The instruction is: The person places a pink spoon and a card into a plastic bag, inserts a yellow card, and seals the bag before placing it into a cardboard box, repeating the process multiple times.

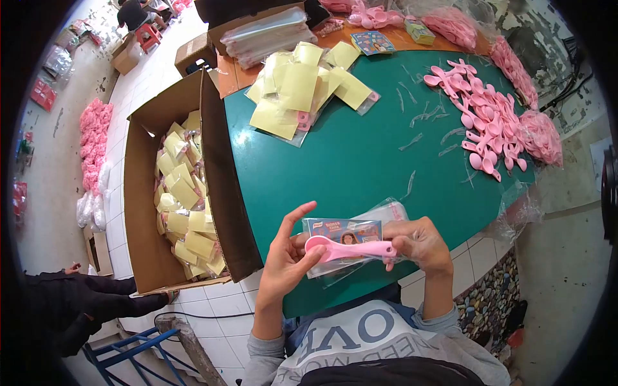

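A pink plastic spoon (354, 249) lies across a printed card (341, 228) in front of me, over the near edge of the green table. My left hand (281, 260) pinches the bowl end, thumb on top and index finger raised; its other fingers go behind the card. At the handle end, my right hand (421, 246) has bent fingers closed on a clear plastic bag (381, 213), thumb close to the spoon's tip. Part of the bag is hidden behind the card.
Yellow-backed packs (299, 87) are heaped on the table (283, 174). Loose pink spoons (486, 112) cover its right side among plastic scraps. A cardboard box (225, 193) of similar packs stands at the left edge, with a person (84, 309) beyond. Clear bags (267, 35) are stacked behind.
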`<state>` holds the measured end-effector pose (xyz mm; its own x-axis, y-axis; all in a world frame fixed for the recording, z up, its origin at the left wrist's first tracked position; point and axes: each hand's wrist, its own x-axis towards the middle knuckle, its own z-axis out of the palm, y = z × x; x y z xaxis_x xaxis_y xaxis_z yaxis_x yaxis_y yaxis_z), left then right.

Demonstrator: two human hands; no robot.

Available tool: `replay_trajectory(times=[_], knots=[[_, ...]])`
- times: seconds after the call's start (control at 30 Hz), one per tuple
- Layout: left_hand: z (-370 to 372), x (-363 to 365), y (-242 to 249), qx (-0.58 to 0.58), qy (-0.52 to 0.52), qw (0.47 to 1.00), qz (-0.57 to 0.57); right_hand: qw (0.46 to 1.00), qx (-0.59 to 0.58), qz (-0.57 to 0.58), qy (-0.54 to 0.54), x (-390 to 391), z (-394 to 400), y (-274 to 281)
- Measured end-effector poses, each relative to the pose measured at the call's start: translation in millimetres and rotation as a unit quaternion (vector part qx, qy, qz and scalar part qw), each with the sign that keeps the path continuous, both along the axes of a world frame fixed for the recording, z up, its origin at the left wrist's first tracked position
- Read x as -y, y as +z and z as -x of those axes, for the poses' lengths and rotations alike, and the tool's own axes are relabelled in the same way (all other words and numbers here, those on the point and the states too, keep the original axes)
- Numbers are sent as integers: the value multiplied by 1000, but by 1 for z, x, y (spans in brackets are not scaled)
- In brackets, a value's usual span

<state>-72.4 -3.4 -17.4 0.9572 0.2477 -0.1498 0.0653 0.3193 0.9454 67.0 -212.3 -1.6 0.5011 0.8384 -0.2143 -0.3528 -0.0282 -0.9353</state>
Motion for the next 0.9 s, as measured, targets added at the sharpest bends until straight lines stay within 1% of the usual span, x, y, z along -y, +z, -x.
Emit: replay_trajectory(times=[0.03, 0.07, 0.1, 0.13, 0.17, 0.2, 0.23, 0.27, 0.37, 0.47, 0.57, 0.67, 0.73, 0.8, 0.87, 0.9], knots=[[-2, 1, -1, 24, 35, 995, -88, 1000, 14, 17, -7, 1, 0, 0], [-5, 3, -4, 48, 70, 981, -175, 992, 114, 17, -55, 0, 0, 1], [-4, 4, -6, 55, 76, 977, -189, 972, 211, 16, -101, -2, 0, 3], [-3, 4, -8, 61, 82, 974, -204, 941, 307, 15, -146, -5, 1, 7], [1, 2, -10, 50, 59, 986, -149, 906, 386, 56, -164, -12, 3, 20], [5, 2, -11, 39, 35, 994, -92, 881, 446, 67, -142, -17, 6, 25], [7, 5, -7, 29, -29, 999, -22, 852, 504, 77, -120, -21, 9, 28], [8, 10, -4, 7, -36, 999, -10, 819, 560, 86, -96, -24, 11, 30], [14, 19, -3, -64, -48, 997, 16, 799, 587, 128, 24, -25, 27, 36], [24, 26, -6, -93, -32, 995, 27, 835, 531, 127, 76, -20, 34, 24], [30, 31, -9, -82, -27, 996, 17, 826, 540, 137, 92, -26, 38, 13], [32, 34, -13, -94, -26, 995, -10, 832, 532, 115, 104, -35, 48, 1], [33, 36, -11, -78, -23, 996, -37, 834, 535, 98, 91, -40, 50, -6], [32, 36, -10, -64, -20, 995, -72, 840, 527, 88, 98, -43, 48, -8], [32, 37, -10, -51, -20, 992, -112, 834, 532, 94, 113, -42, 49, -7], [31, 37, -11, -53, -14, 993, -106, 831, 534, 98, 120, -42, 48, -5]])
